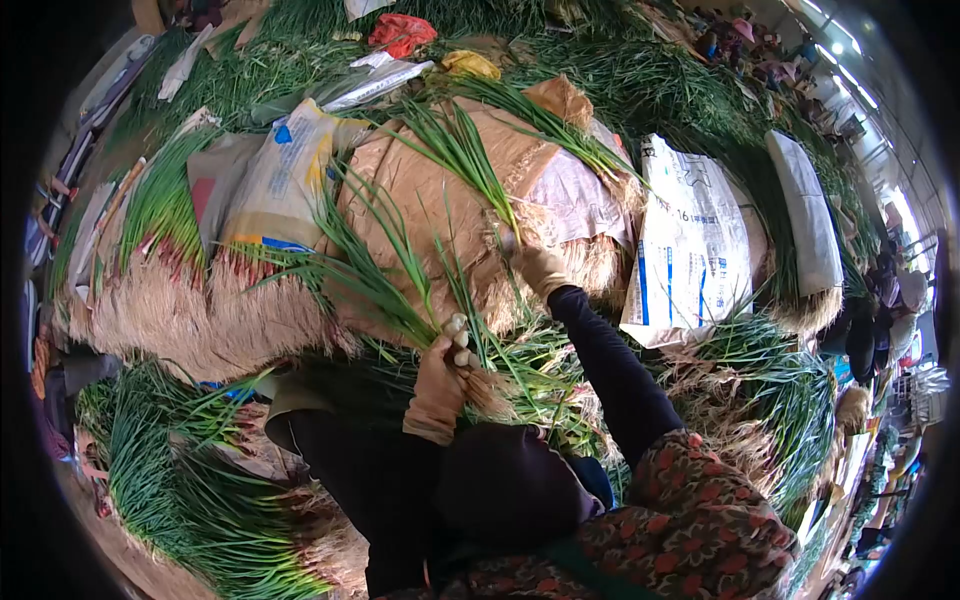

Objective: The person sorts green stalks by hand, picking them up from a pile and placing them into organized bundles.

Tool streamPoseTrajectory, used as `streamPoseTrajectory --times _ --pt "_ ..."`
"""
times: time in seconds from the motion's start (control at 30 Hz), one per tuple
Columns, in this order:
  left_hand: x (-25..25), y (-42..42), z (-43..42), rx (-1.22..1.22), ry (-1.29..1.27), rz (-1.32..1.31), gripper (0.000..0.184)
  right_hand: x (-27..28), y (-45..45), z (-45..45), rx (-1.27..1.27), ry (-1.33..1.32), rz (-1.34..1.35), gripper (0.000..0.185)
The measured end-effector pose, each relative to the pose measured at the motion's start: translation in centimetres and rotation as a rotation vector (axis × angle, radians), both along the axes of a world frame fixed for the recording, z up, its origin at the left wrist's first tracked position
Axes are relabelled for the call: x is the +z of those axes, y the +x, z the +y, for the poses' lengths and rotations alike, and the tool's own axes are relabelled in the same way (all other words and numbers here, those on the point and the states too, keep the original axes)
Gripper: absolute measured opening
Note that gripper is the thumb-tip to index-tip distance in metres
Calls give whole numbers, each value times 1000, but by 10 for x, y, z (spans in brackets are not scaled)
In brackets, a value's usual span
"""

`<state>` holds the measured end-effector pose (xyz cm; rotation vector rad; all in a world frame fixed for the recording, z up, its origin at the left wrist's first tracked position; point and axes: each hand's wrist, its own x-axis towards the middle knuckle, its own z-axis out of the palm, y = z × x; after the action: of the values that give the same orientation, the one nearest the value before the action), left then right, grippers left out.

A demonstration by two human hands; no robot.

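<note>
Gloved in light tan, my left hand [437, 387] is wrapped round a bunch of green onions [395, 290]. Its white bulbs and stringy roots stick out beside the fingers, and its green leaves point up and left. My right hand [541, 268], also gloved, is closed at the root end of another bunch [468, 160], whose leaves reach up and left over a brown sheet [385, 205]. Under the right hand, dry roots show along the edge of the covered pile. Loose green onions [550, 385] lie below and between the hands.
A white printed sack [695, 240] covers onions at the right, and a yellow-white sack [295, 180] lies at the left. Bundles with roots outward [180, 310] are stacked at the left. A red bag [402, 35] lies at the back. Several people are at the far right.
</note>
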<state>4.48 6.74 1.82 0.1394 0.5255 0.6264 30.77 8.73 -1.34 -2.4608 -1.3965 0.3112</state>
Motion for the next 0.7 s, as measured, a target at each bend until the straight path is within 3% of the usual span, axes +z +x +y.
streamPoseTrajectory --times 0.03,0.07,0.1,0.17,0.2,0.23,0.33,0.37,0.4,0.43,0.47,0.5,0.57,0.6,0.7 --pt "-1 2 1 20 32 135 18 0 -10 -5 59 50 8 34" --pt "-6 5 3 45 87 37 21 -1 -20 -9 120 98 16 33" --pt "-6 5 4 16 133 148 21 20 -44 -19 118 86 123 31" --pt "-3 2 5 -51 215 378 22 4 -73 -48 469 435 97 28" --pt "6 0 6 -130 245 520 24 19 -94 -63 499 185 153 24" --pt "2 0 4 -101 226 503 23 39 -109 -73 521 -63 207 22" --pt "-18 2 3 25 125 425 22 33 -79 -61 468 42 28 26" --pt "-8 3 2 78 35 401 21 -64 -24 -44 501 434 -157 28" --pt "11 6 1 130 -56 376 21 -18 -16 -25 204 188 -69 30" --pt "23 8 2 184 -143 347 21 12 -12 -17 60 162 -55 31" --pt "3 2 5 109 -25 288 21 42 -8 -8 -83 137 -37 31" --pt "-17 -2 7 67 24 246 22 11 11 -2 46 316 -87 30" --pt "-24 -6 10 -19 116 164 24 -2 13 5 57 -41 -294 27" --pt "-18 1 6 25 93 177 30 1 7 1 110 -28 -188 25" --pt "-9 -5 13 -171 -15 268 33 18 -44 -31 379 -74 -28 24"
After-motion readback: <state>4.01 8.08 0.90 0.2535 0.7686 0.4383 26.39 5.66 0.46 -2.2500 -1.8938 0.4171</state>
